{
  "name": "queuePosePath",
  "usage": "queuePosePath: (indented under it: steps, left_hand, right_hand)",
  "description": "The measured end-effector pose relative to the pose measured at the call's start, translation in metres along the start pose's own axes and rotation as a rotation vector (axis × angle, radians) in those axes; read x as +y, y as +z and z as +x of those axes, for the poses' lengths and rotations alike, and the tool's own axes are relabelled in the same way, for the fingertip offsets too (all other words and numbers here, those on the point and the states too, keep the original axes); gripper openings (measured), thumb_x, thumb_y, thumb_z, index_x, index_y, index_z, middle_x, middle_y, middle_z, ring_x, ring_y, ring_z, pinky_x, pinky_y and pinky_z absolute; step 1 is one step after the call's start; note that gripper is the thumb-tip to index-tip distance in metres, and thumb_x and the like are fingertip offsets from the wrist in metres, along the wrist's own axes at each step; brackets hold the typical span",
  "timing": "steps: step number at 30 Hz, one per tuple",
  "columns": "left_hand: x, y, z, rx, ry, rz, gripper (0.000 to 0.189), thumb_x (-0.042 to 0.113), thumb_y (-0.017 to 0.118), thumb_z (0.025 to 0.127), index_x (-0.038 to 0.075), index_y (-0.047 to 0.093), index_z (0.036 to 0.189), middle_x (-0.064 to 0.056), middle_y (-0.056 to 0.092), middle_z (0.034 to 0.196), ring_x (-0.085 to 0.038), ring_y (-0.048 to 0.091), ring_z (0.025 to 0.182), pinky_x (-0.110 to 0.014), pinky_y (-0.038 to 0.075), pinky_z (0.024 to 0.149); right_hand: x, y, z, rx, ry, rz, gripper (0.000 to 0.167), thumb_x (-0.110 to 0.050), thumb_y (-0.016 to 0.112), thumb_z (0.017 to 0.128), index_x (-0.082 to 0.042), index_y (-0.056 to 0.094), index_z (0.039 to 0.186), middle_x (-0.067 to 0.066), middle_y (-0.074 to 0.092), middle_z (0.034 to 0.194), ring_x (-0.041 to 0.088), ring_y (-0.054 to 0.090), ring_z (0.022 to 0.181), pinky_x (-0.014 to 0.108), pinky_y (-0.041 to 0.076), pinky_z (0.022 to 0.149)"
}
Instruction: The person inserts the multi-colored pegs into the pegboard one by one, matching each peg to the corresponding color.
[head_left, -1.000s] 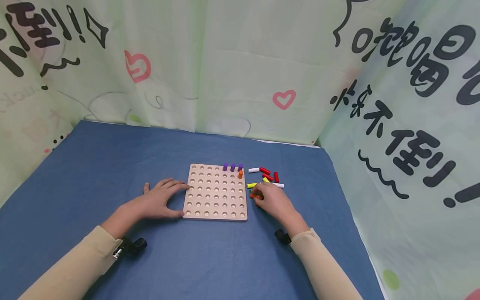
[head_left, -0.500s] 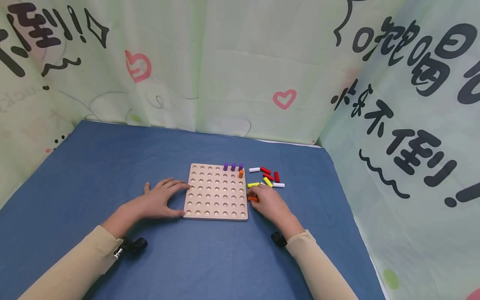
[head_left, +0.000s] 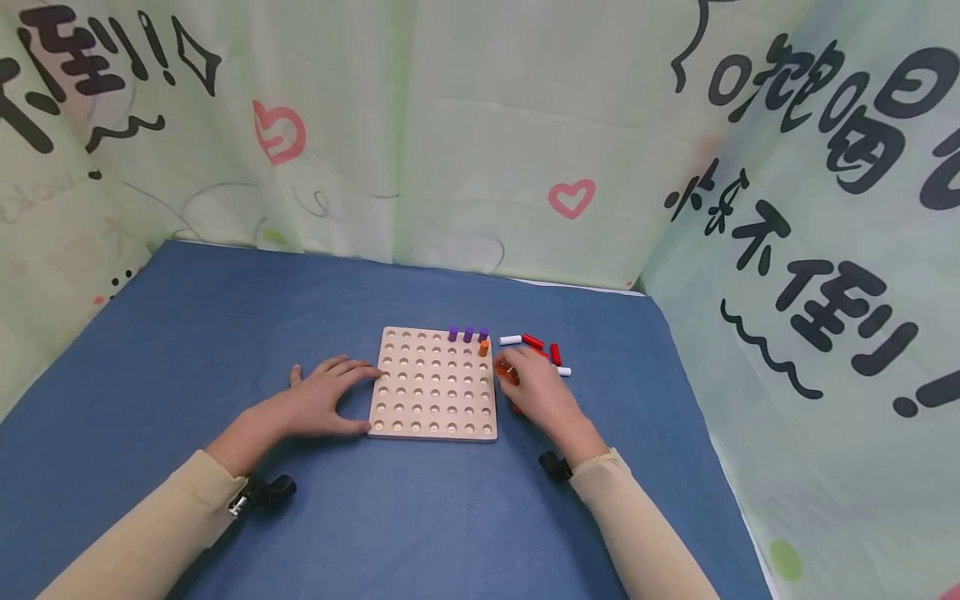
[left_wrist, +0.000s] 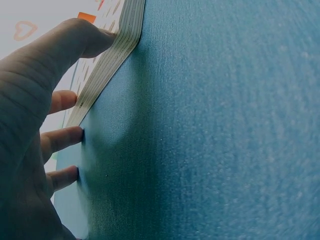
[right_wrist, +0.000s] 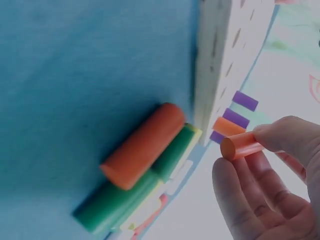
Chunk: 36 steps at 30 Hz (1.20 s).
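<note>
A pale wooden pegboard (head_left: 425,400) lies on the blue cloth, with three purple pegs (head_left: 468,335) standing along its far edge and one orange peg (head_left: 483,348) upright in the row below. My left hand (head_left: 318,402) touches the board's left side, thumb at the near corner and forefinger higher up. In the left wrist view the thumb (left_wrist: 82,37) rests against the board's edge (left_wrist: 112,60). My right hand (head_left: 540,387) is just beyond the board's right edge, pinching another orange peg (right_wrist: 240,146) between thumb and fingers.
Loose pegs lie right of the board: a white peg (head_left: 510,340), several red pegs (head_left: 555,354), and, in the right wrist view, green pegs (right_wrist: 117,205) beside an orange peg (right_wrist: 142,145). The right hand covers part of the pile. A printed curtain (head_left: 480,167) stands behind the table.
My right hand has picked an orange peg from the pile and moved it away from me, up along the board's right edge. The left hand stays at the board.
</note>
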<state>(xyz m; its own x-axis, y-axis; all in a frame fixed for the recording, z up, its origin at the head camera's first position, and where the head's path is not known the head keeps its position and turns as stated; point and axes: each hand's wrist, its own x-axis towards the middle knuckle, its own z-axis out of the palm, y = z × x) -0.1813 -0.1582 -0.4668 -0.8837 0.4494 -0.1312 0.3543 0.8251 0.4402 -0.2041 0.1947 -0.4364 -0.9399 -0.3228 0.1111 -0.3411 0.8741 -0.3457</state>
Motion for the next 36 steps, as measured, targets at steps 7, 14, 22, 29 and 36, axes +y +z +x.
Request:
queuePosePath:
  steps: [7,14,22,29,36]
  left_hand:
    - [0.001,0.000,0.000,0.004,0.010,-0.002,0.078,0.059,0.076,0.084,0.029,0.050,0.151,-0.011,0.044,0.160,-0.047,0.028,0.151,-0.092,0.010,0.097]
    - [0.001,0.000,0.000,-0.001,0.003,-0.007,0.078,0.059,0.077,0.084,0.029,0.050,0.151,-0.010,0.043,0.160,-0.047,0.027,0.151,-0.092,0.010,0.098]
    - [0.001,-0.001,-0.001,0.003,0.007,-0.006,0.079,0.058,0.077,0.084,0.029,0.050,0.152,-0.010,0.044,0.160,-0.047,0.028,0.151,-0.092,0.010,0.098]
    - [0.003,-0.001,0.000,0.004,0.012,-0.003,0.078,0.057,0.077,0.084,0.028,0.051,0.152,-0.010,0.044,0.160,-0.047,0.029,0.151,-0.092,0.011,0.098]
    - [0.003,-0.001,-0.001,-0.006,0.001,-0.002,0.079,0.058,0.077,0.084,0.028,0.050,0.152,-0.011,0.043,0.161,-0.047,0.028,0.151,-0.092,0.010,0.098]
  right_hand:
    - [-0.009,-0.004,0.010,0.039,-0.025,0.049,0.022,-0.007,0.077,0.091,-0.010,0.071,0.111,0.008,0.069,0.107,0.022,0.068,0.095,0.036,0.059,0.084]
    - [-0.017,-0.005,0.019,0.047,-0.005,0.079,0.019,-0.007,0.075,0.094,-0.010,0.070,0.112,0.007,0.068,0.107,0.022,0.068,0.095,0.037,0.059,0.085]
    - [-0.024,-0.003,0.025,0.069,0.023,0.146,0.014,-0.010,0.076,0.094,-0.011,0.068,0.106,0.004,0.074,0.104,0.018,0.071,0.091,0.035,0.060,0.082]
    - [-0.029,-0.002,0.027,0.081,0.103,0.092,0.009,-0.017,0.076,0.095,-0.016,0.069,0.100,0.000,0.074,0.097,0.018,0.067,0.086,0.034,0.057,0.076]
    - [-0.028,0.006,0.035,0.126,0.118,-0.007,0.008,-0.024,0.077,0.095,-0.018,0.073,0.097,0.000,0.074,0.090,0.020,0.062,0.082,0.037,0.052,0.076]
